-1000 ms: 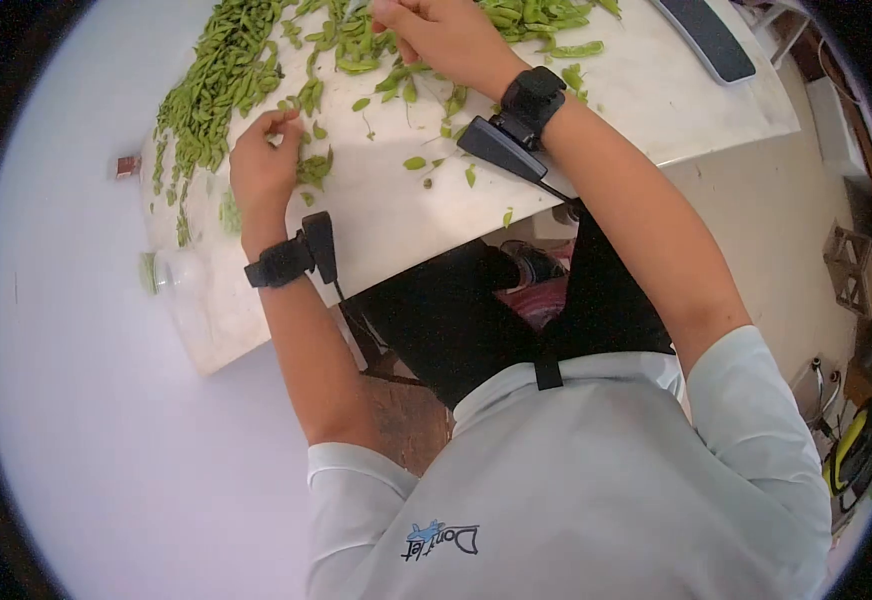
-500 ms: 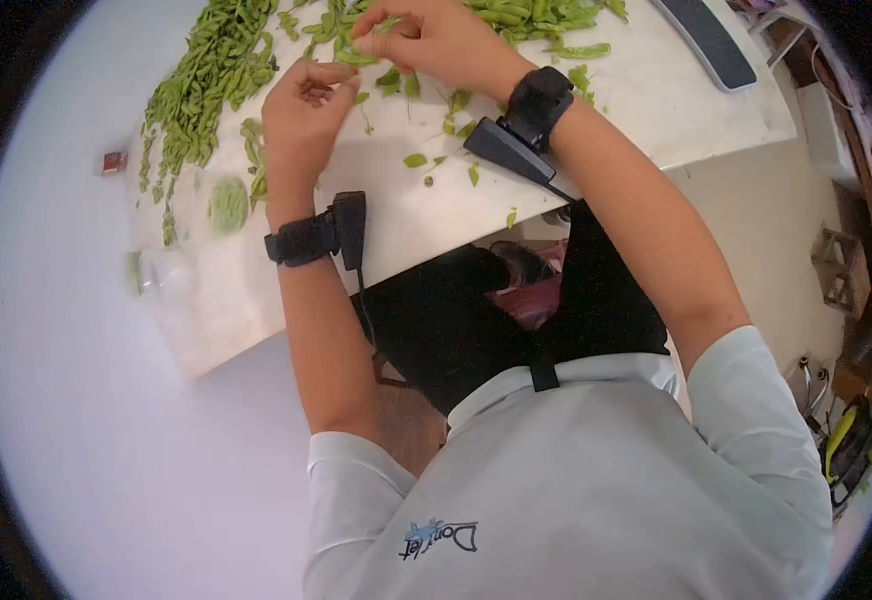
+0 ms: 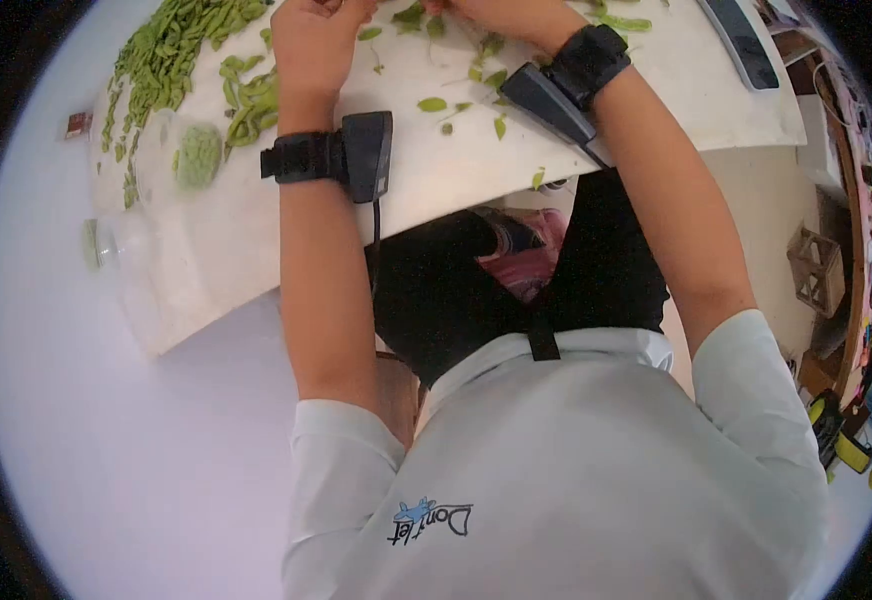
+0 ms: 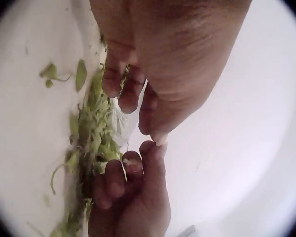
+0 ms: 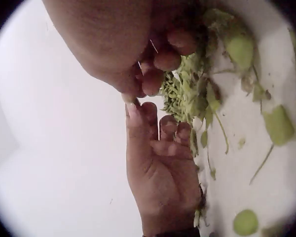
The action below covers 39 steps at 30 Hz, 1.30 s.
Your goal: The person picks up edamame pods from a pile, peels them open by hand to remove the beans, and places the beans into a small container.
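Thumbs [image 4: 159, 138] meeting
Left hand [image 3: 316, 48] and right hand [image 3: 516, 15] touching tips, can't tell what's pinched; loose pods [image 4: 101, 118] lying beside the grip, probably plenty left.

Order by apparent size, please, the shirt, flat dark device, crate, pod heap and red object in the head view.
1. Shirt
2. Pod heap
3. Crate and flat dark device, too alike
4. Red object

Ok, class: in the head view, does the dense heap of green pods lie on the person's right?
No, the heap lies left of the left hand.
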Available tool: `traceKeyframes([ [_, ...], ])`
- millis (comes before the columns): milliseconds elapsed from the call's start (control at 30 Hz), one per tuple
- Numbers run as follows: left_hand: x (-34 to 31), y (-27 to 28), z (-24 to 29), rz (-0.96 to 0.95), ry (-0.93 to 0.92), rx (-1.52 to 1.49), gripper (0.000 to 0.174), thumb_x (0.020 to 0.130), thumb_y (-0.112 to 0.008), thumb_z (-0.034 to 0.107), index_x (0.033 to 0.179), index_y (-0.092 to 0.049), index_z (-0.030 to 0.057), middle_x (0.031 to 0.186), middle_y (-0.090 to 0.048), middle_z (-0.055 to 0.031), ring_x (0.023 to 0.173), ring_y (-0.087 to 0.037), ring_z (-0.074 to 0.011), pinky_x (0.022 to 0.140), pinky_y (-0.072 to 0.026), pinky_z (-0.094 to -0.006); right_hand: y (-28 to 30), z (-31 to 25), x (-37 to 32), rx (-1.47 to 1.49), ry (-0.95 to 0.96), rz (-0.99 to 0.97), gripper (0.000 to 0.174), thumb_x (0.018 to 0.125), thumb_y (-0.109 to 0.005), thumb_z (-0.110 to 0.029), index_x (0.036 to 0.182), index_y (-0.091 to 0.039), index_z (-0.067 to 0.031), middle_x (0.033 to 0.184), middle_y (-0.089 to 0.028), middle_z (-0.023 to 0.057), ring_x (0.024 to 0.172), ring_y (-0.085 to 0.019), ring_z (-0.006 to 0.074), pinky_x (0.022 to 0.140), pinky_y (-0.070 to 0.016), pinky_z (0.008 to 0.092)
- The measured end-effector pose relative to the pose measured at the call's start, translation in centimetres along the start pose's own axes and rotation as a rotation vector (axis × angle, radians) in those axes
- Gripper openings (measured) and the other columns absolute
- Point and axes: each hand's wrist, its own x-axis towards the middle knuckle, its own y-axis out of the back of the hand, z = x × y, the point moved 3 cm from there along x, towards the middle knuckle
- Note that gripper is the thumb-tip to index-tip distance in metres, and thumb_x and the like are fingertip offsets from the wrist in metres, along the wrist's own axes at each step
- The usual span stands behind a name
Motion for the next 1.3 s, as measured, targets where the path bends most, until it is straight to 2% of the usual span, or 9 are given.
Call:
traceKeyframes([
  [233, -0.3, -1.3, 1.5, 0.039, 0.073, 0.002, 0.027, 0.089, -0.067, 0.023, 0.104, -0.064, 0.001, 0.077, -0.061, -0.0005, 0.065, -0.052, -0.0074, 0.058, -0.044, -0.0233, -0.2, 0.3, -0.2, 0.091, 0.108, -0.016, 0.032, 0.096, -0.051, -0.023, 0.072, -0.06, -0.0036, 0.056, -0.053, 0.0003, 0.047, -0.043, 0.0061, 0.046, -0.0361, 0.0234],
  [333, -0.6, -1.0, 0.4, -0.02, 0.065, -0.076, 0.024, 0.089, -0.066, 0.025, 0.098, -0.063, 0.0022, 0.076, -0.06, -0.0009, 0.065, -0.053, -0.0083, 0.058, -0.0444, -0.0234, -0.3, -0.1, -0.6, 0.132, -0.031, -0.056, 0.03, 0.095, -0.052, -0.022, 0.073, -0.061, -0.0033, 0.056, -0.052, -0.0005, 0.048, -0.042, 0.0054, 0.047, -0.0361, 0.0237],
  [567, -0.5, -2.0, 1.0, -0.094, -0.01, -0.308, 0.026, 0.093, -0.06, 0.031, 0.084, -0.057, 0.007, 0.073, -0.059, -0.0015, 0.061, -0.052, -0.0098, 0.057, -0.0436, -0.0246, -0.2, -0.2, -0.9, 0.182, 0.156, -0.012, 0.026, 0.094, -0.053, -0.02, 0.078, -0.062, -0.0009, 0.067, -0.062, 0.0028, 0.059, -0.052, 0.0072, 0.056, -0.0421, 0.0245],
  [667, -0.2, -1.3, -0.6, -0.127, 0.107, -0.322, 0.027, 0.095, -0.056, 0.032, 0.082, -0.054, 0.0085, 0.073, -0.058, -0.0013, 0.061, -0.052, -0.0104, 0.058, -0.0442, -0.0258, -0.5, -0.5, -0.6, 0.19, 0.189, -0.023, 0.025, 0.094, -0.053, -0.018, 0.079, -0.062, -0.0001, 0.071, -0.064, 0.0039, 0.062, -0.055, 0.0089, 0.059, -0.0444, 0.0252],
  [767, -0.1, -1.1, -2.6, -0.169, 0.197, -0.604, 0.025, 0.097, -0.053, 0.032, 0.085, -0.054, 0.0089, 0.075, -0.059, -0.0011, 0.061, -0.052, -0.0113, 0.058, -0.0448, -0.0263, -0.9, -0.6, -0.8, 0.226, 0.186, -0.026, 0.024, 0.094, -0.053, -0.018, 0.08, -0.062, 0.0001, 0.071, -0.063, 0.0037, 0.062, -0.055, 0.0099, 0.059, -0.0454, 0.0262],
  [867, -0.4, -2.2, -0.3, -0.182, 0.146, -0.686, 0.024, 0.097, -0.052, 0.03, 0.088, -0.055, 0.008, 0.076, -0.058, -0.0015, 0.062, -0.053, -0.0121, 0.059, -0.0459, -0.0261, -1.0, -0.4, -0.8, 0.252, 0.193, -0.001, 0.024, 0.094, -0.054, -0.018, 0.081, -0.061, 0.0001, 0.068, -0.061, 0.0034, 0.061, -0.055, 0.0097, 0.058, -0.0454, 0.0266],
  [967, -0.6, -3.0, 1.3, -0.066, 0.229, -0.717, 0.021, 0.096, -0.054, 0.027, 0.095, -0.056, 0.006, 0.08, -0.06, -0.0027, 0.065, -0.055, -0.0129, 0.061, -0.0469, -0.0261, -0.4, -0.4, -0.8, 0.16, 0.196, -0.003, 0.025, 0.093, -0.054, -0.02, 0.078, -0.061, -0.0004, 0.065, -0.059, 0.003, 0.058, -0.051, 0.0088, 0.056, -0.0439, 0.0264],
  [1067, -0.3, -2.3, 0.8, 0.026, 0.111, -0.495, 0.022, 0.094, -0.059, 0.024, 0.102, -0.059, 0.0034, 0.083, -0.062, -0.0035, 0.07, -0.057, -0.0125, 0.063, -0.0476, -0.025, -0.4, -0.4, -0.7, 0.12, 0.17, -0.009, 0.028, 0.092, -0.056, -0.022, 0.075, -0.061, -0.001, 0.063, -0.057, 0.0023, 0.055, -0.047, 0.0079, 0.052, -0.0406, 0.0261],
  [1300, -0.7, -1.0, 0.9, 0.03, 0.099, -0.053, 0.031, 0.088, -0.068, 0.029, 0.104, -0.066, 0.002, 0.081, -0.064, -0.0013, 0.068, -0.056, -0.0088, 0.061, -0.0469, -0.0231, -0.4, 0.1, -0.4, 0.058, 0.111, 0.099, 0.026, 0.091, -0.056, -0.02, 0.074, -0.06, -0.0009, 0.058, -0.052, 0.001, 0.052, -0.043, 0.007, 0.049, -0.0361, 0.0257],
])
